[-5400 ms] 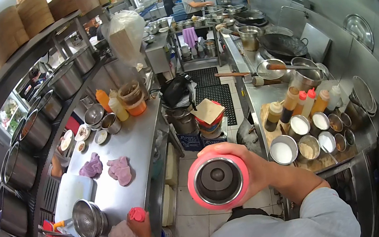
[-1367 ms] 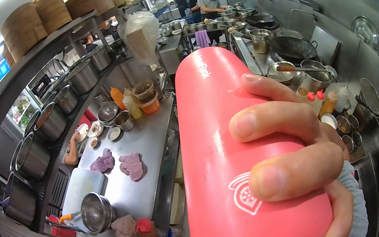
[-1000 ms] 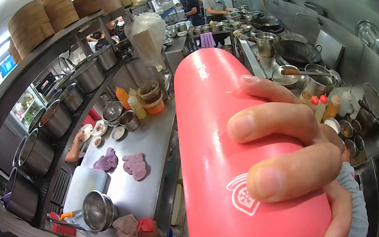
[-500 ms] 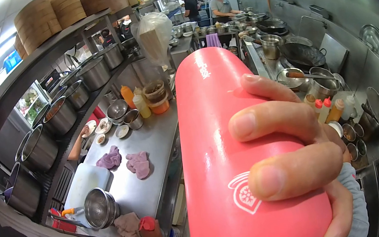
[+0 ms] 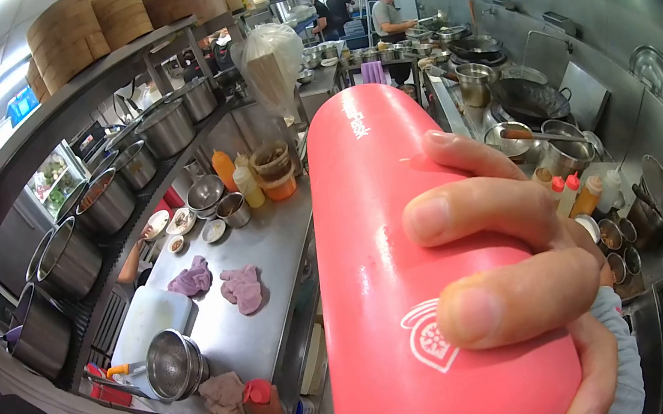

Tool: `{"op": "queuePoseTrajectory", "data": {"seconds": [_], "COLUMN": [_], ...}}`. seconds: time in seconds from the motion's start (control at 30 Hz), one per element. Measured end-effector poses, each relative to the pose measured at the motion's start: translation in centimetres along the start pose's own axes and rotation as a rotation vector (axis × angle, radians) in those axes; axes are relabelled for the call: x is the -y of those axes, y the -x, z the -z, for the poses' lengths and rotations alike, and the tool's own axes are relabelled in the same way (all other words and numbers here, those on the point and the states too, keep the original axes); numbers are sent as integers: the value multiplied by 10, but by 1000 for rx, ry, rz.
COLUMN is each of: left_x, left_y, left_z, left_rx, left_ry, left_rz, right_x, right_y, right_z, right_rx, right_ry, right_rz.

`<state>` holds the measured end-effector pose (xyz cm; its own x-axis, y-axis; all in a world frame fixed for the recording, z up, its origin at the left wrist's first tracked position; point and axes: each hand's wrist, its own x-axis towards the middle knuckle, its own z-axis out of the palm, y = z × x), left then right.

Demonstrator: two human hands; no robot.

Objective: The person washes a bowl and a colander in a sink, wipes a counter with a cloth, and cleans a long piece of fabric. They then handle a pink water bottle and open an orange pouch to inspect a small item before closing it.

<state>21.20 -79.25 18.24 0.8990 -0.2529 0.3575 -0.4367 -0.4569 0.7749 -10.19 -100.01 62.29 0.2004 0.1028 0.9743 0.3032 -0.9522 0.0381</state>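
A large pink flask (image 5: pixel 379 286) fills the middle of the view, tilted up close to the camera, with white lettering near its far end. My right hand (image 5: pixel 502 241) is wrapped around its right side, fingers spread over the front; a grey sleeve shows behind. At the bottom, my left hand (image 5: pixel 266 410) is closed on a red cap (image 5: pixel 257 391), beside a beige cloth (image 5: pixel 224 404) at the corner of the steel table (image 5: pixel 235 335).
Two purple cloths (image 5: pixel 242 290), nested metal bowls (image 5: pixel 172 364) and a white cutting board (image 5: pixel 145 327) lie on the table. Pots (image 5: pixel 72 257) line the shelf at left. Woks (image 5: pixel 530 100) and sauce bottles (image 5: pixel 585 194) are at right. Co-workers (image 5: pixel 390 16) stand far back.
The flask and both my hands have barely moved. At the back, a co-worker in grey now stands more upright. Another person's hand at the left plates has drawn back behind the shelf.
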Motion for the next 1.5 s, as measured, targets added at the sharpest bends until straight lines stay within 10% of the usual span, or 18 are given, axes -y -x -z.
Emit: {"op": "queuePoseTrajectory", "data": {"seconds": [1.03, 1.2, 1.5], "left_x": [-11, -22, -180], "left_y": [-2, -8, -6], "left_z": [9, 2, 12], "left_rx": [59, 57, 294], "left_ry": [97, 561, 888], "left_rz": [-35, 138, 223], "right_x": [-15, -43, -58], "right_y": [15, 31, 113], "right_z": [2, -29, 7], "right_rx": [-14, -235, 218], "right_ry": [-28, -239, -479], "right_rz": [87, 320, -182]}}
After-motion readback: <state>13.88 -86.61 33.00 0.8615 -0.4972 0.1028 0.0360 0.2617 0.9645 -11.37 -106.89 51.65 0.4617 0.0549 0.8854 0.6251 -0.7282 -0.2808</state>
